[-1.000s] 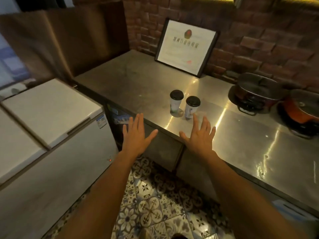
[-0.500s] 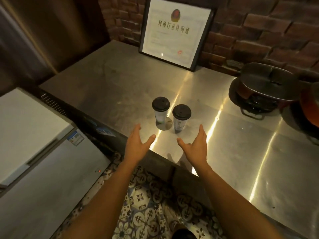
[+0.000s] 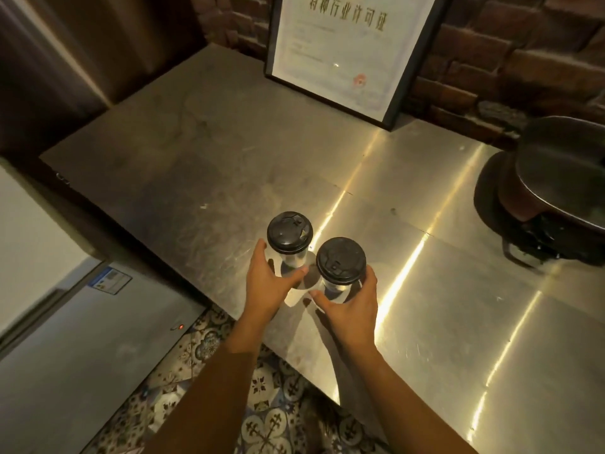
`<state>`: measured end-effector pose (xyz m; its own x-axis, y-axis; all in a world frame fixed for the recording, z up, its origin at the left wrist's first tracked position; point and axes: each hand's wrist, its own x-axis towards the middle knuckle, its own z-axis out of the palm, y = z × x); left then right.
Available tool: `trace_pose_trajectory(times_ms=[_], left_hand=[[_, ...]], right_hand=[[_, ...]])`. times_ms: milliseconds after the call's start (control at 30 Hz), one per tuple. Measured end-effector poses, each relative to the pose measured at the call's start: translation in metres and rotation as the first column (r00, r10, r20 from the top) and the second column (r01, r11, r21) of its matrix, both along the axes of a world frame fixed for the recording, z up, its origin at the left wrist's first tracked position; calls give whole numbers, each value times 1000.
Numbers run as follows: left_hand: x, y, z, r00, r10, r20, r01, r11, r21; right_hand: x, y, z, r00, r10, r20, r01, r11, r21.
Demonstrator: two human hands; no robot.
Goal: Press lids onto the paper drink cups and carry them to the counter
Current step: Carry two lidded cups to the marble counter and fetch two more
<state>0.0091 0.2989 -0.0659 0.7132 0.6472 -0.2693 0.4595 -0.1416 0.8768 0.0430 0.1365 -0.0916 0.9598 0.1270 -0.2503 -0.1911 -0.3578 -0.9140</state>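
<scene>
Two white paper cups with black lids stand side by side near the front edge of the steel counter [image 3: 196,165]. My left hand [image 3: 265,286] wraps around the left cup [image 3: 289,231], fingers on its left side just under the lid and thumb on its right. My right hand [image 3: 350,309] wraps around the right cup [image 3: 340,261], thumb at its left and fingers curled round its right side. Both cups stand upright on the counter, and the lids hide most of their walls.
A framed certificate [image 3: 343,50] leans against the brick wall at the back. A dark lidded pot on a burner [image 3: 556,178] sits at the right. A white chest freezer [image 3: 82,339] stands to the left, with patterned floor tiles [image 3: 262,421] below.
I have come closer to the counter. Both hands moved forward from open in the air to closing around the two cups.
</scene>
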Motion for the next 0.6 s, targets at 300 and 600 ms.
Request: trace_pose_trajectory(times_ms=[300,600], left_hand=[[19,1,0,985,103,141,-95,993,-64],[41,18,12,987,132,-96,-141,985,-100]], right_hand=[[21,13,2,999,-15,41,14,1000,8],[37,32,51,997,82,13,-82,997,4]])
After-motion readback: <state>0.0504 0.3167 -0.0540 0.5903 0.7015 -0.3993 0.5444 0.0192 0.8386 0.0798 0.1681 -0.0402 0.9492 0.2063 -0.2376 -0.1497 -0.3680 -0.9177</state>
